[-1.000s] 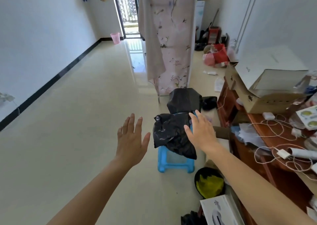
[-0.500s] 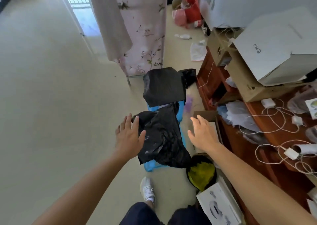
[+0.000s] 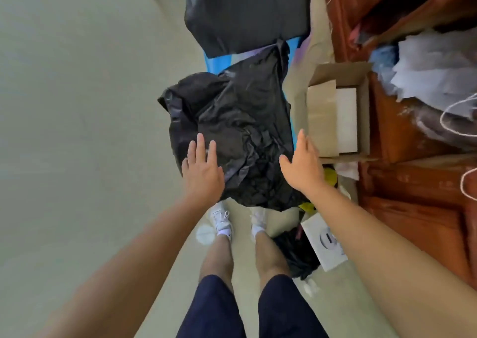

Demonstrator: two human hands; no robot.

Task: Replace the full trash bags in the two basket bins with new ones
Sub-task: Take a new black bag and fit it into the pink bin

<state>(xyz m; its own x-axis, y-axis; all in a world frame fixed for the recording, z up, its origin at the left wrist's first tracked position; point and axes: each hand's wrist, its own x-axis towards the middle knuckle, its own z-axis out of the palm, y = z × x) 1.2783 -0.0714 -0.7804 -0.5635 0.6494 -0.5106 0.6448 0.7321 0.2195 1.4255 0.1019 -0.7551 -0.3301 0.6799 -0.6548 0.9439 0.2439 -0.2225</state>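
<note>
Pale floor (image 3: 77, 131); black bag (image 3: 240, 121) on blue stool (image 3: 216, 60) flanked by left hand (image 3: 202, 172), right hand (image 3: 303, 167): spread, empty, apparently poised for gathering.

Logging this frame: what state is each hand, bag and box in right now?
Black trash bag: crumpled, draped over the blue stool, not gripped.
Left hand: open, fingers straight, at the bag's left edge.
Right hand: open, at the bag's right edge.
Cardboard box: on the floor, flaps open.
</note>
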